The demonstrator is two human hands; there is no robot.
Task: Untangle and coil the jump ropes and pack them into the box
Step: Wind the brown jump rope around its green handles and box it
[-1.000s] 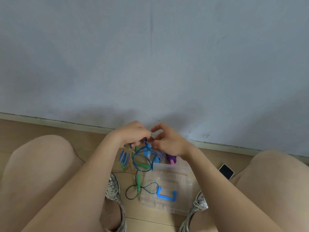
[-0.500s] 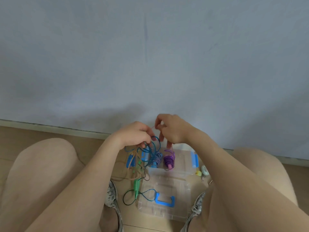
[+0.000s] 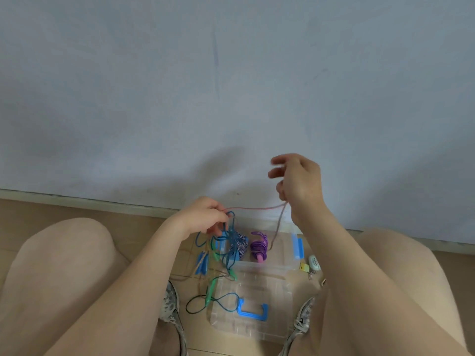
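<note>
Pink thin cord (image 3: 253, 208) stretches almost level between my two hands above the wooden floor (image 3: 77, 211); my left hand (image 3: 205, 215) is closed on a bunch of tangled blue rope loops (image 3: 229, 237) together with one end of that pink run; my right hand (image 3: 299, 181), raised higher against the pale blue wall (image 3: 231, 86), pinches the cord at its lower fingers while the upper fingers spread loose, and from there the cord drops down towards the clear plastic box (image 3: 288, 265) on the floor by the wall; inside the box, at its far edge, stands a coiled purple rope with a pink handle (image 3: 259, 247), just beside a blue-and-white striped coiled rope (image 3: 241, 244); the blue loops hang over the box's left edge, and I cannot tell which strands touch it; the clear lid with a blue handle (image 3: 253, 310) lies on the floor nearer to me, between my two grey sneakers (image 3: 171, 301); a dark rope with green handles (image 3: 212, 291) trails across the lid's left edge onto the floor; a small white oval case (image 3: 314, 263) lies on the floor beside the box's right edge.
</note>
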